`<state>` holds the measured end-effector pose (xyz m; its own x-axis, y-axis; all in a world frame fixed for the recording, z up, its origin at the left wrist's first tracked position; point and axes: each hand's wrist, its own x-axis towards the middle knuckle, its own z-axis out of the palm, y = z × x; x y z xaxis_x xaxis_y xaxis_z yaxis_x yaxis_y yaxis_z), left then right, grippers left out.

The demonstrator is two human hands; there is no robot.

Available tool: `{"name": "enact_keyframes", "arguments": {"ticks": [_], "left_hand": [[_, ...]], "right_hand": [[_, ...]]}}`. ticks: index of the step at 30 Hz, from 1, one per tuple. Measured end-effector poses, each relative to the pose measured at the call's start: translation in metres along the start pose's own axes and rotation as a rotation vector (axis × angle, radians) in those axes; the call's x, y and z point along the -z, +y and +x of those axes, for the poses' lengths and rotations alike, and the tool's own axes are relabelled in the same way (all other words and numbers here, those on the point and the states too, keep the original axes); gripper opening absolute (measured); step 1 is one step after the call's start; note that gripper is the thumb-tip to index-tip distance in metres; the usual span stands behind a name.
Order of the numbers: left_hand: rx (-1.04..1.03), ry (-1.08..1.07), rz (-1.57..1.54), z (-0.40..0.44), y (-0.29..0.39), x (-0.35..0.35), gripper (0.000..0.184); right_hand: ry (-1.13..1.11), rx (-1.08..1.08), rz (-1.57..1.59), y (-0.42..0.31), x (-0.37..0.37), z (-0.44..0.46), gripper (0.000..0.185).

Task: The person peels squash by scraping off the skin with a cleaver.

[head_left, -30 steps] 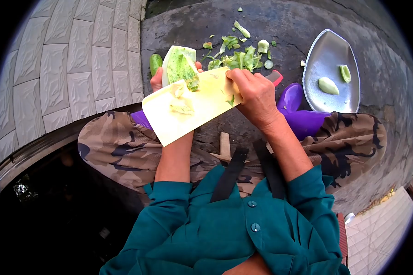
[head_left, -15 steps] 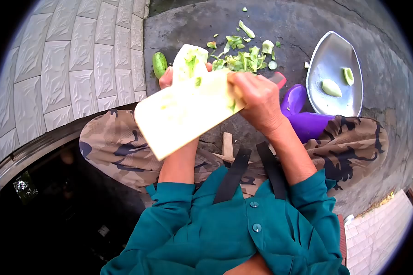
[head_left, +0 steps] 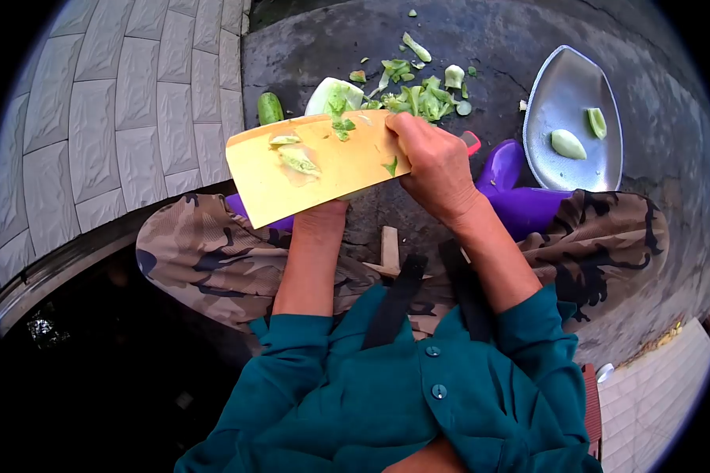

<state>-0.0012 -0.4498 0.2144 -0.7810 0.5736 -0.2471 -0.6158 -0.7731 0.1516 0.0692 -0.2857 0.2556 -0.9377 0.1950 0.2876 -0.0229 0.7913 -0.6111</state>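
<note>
My right hand (head_left: 434, 162) is closed round the handle of a broad cleaver (head_left: 351, 162), and the handle's red end (head_left: 471, 143) shows beyond my fist. Wet bits of green vegetable cling to the blade's upper face. Behind the blade, a pale peeled gourd (head_left: 323, 98) pokes out at the top. Only the wrist side of my left hand (head_left: 326, 209) shows below the blade; its fingers are hidden, though they were round the gourd just before. Whether the edge touches the gourd cannot be seen.
Green peelings (head_left: 426, 101) lie scattered on the dark concrete beyond the cleaver. An unpeeled green cucumber-like vegetable (head_left: 270, 108) rests at the left. A metal basin (head_left: 556, 79) holds two pale pieces at the right. Purple boots (head_left: 528, 209) and a pale tiled surface (head_left: 130, 102) flank the work.
The blade has tilted and risen, losing its bright glare and showing scraps on its face. It now covers my left fingers and more of the gourd.
</note>
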Motion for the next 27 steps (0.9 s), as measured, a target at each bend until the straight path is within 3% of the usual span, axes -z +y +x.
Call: {"name": "enact_keyframes", "arguments": {"ticks": [3,4,6,8,12,14,15,16,18,20,22,24,25,26,27], "left_hand": [[0.200,0.249,0.000,0.003,-0.002,-0.045,0.062],[0.188,0.099,0.171,0.005,0.004,-0.042,0.060],[0.140,0.199,0.159,0.002,0.000,-0.046,0.063],[0.010,-0.070,0.038,0.005,-0.002,0.005,0.064],[0.020,-0.076,0.139,0.008,-0.010,-0.015,0.060],[-0.111,0.162,0.391,0.006,-0.015,-0.027,0.062],[0.001,-0.063,0.226,0.007,-0.011,-0.025,0.065],[0.065,-0.031,0.425,0.008,-0.006,-0.030,0.066],[0.082,0.036,0.397,0.009,-0.012,-0.034,0.064],[0.095,0.032,0.344,0.013,-0.010,-0.034,0.064],[0.103,0.046,0.300,0.013,-0.005,-0.031,0.063],[0.072,0.115,0.180,0.016,0.002,-0.030,0.062],[-0.130,0.268,0.233,0.018,-0.005,-0.016,0.063],[-0.135,0.267,0.230,0.018,0.000,-0.011,0.063],[-0.002,0.183,0.200,0.018,0.008,-0.015,0.064]], "right_hand": [[-0.017,0.068,0.002,-0.011,0.009,-0.001,0.029],[-0.017,0.070,0.005,-0.014,0.007,-0.001,0.029],[-0.049,0.051,-0.039,-0.016,0.005,-0.002,0.030],[-0.032,0.001,-0.026,-0.003,-0.002,0.000,0.030],[-0.023,-0.047,-0.092,0.011,-0.011,-0.003,0.030],[0.000,-0.118,-0.112,0.020,-0.019,-0.003,0.026],[0.004,-0.204,-0.086,0.030,-0.018,-0.001,0.020],[-0.003,-0.335,-0.097,0.041,-0.018,0.000,0.018],[-0.066,-0.459,-0.046,0.050,-0.009,0.000,0.016],[-0.113,-0.605,0.224,0.043,-0.006,-0.001,0.016],[-0.096,-0.553,0.271,0.030,0.000,0.002,0.015],[-0.068,-0.309,0.263,0.016,0.006,0.003,0.018],[-0.040,-0.191,0.209,0.007,0.009,0.002,0.021],[-0.008,-0.075,0.217,0.001,0.008,0.001,0.025],[-0.024,0.026,0.169,-0.005,0.010,0.001,0.026]]}}
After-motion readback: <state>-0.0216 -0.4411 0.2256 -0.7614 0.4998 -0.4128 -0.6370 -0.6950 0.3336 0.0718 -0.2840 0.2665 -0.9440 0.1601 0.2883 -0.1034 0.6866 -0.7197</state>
